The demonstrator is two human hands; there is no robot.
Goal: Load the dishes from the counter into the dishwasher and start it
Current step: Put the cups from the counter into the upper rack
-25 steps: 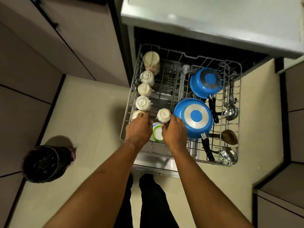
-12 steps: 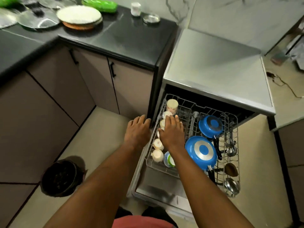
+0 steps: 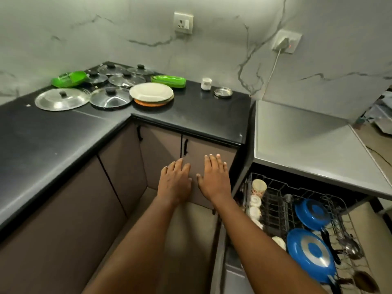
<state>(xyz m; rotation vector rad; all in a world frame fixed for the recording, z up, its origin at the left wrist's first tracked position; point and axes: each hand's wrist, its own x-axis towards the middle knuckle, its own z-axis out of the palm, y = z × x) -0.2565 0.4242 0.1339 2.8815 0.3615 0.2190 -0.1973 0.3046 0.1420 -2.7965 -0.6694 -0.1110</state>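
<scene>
My left hand (image 3: pixel 175 181) and my right hand (image 3: pixel 214 177) hang side by side in the air before the cabinet doors, fingers straight, holding nothing. At lower right the dishwasher rack (image 3: pixel 275 200) is pulled out, with white cups (image 3: pixel 255 201) along its left side, two blue pans (image 3: pixel 310 254) and ladles (image 3: pixel 350 247). On the black counter (image 3: pixel 201 115) lie a stack of plates (image 3: pixel 151 93), several steel and glass lids (image 3: pixel 110 98), green trays (image 3: pixel 168 81), a small white cup (image 3: pixel 206 83) and a small steel dish (image 3: pixel 222 92).
The dishwasher's grey top (image 3: pixel 307 145) stands right of the counter. Cabinet doors with black handles (image 3: pixel 185 147) run under the counter. A plug and cable (image 3: pixel 283 44) hang from the wall socket above the dishwasher.
Both hands have left the cups in the rack and risen up and to the left, empty. My view has lifted from the rack to the counter and wall.
</scene>
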